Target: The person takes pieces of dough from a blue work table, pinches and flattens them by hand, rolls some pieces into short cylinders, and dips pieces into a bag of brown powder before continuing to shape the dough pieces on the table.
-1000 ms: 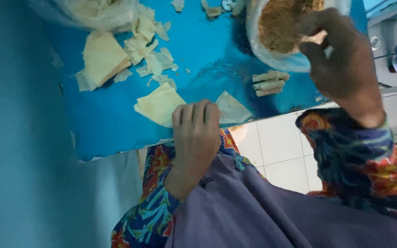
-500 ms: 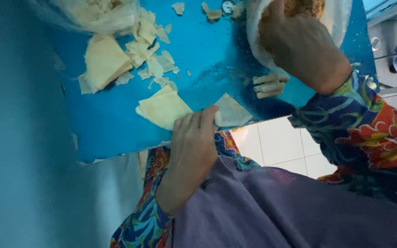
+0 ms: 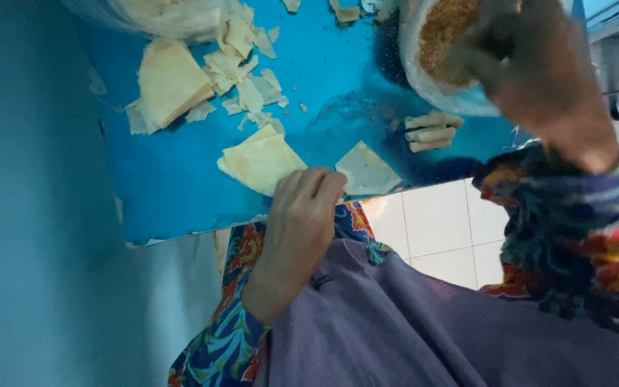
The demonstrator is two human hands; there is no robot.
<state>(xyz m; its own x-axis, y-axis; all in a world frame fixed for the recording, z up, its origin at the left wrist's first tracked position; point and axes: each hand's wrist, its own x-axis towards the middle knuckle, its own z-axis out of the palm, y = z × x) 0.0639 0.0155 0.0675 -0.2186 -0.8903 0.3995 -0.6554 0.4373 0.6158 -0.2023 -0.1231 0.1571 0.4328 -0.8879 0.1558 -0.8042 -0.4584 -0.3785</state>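
The right hand [image 3: 546, 79] is blurred with motion over the white bowl [image 3: 424, 79] of brown crumbly filling [image 3: 447, 32]; its fingers seem curled down into the bowl, but whether they pinch any filling cannot be told. A second ago that hand was raised above the bowl's rim with something pale at its fingertips; it has since dipped into the bowl and now covers most of it, so the work looks to be at the stage of fetching filling.

The left hand [image 3: 302, 215] has barely moved. It lies flat, fingers together, its tips pressing the near edge of a thin triangular pastry sheet [image 3: 367, 172] on the blue board [image 3: 180, 179]. That sheet sits well below and left of the right hand. Just beside the left fingertips, further left, lies a folded pale sheet [image 3: 259, 161]. Between the two hands rest small rolled pieces [image 3: 431, 132]. Beyond, scraps and a stacked wrapper pile [image 3: 170, 82] lie near the board's far edge.
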